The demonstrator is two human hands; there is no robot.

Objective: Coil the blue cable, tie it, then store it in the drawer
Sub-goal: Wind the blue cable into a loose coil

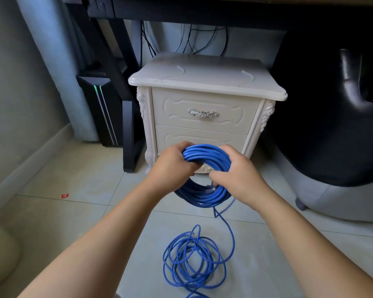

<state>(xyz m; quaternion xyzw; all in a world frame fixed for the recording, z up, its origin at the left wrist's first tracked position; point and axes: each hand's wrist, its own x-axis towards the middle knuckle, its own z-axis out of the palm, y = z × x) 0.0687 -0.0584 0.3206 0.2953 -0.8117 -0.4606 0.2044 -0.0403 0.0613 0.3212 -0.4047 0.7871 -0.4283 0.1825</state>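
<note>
Blue cable [205, 154], part-coiled into a thick ring, held up between both hands: left hand [172, 166] curled round its upper left, right hand [237, 175] gripping its right side. Loose loops [192, 259] trailing on floor tiles [73, 211] below. Behind, white nightstand [202, 80], top drawer [177, 104] closed.

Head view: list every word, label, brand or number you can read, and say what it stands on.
No text can be read in this view.
The red scrap on the floor: too small to read.
The blue cable: no print legible on its jacket.
The white nightstand and the black computer tower: no label shows.
</note>
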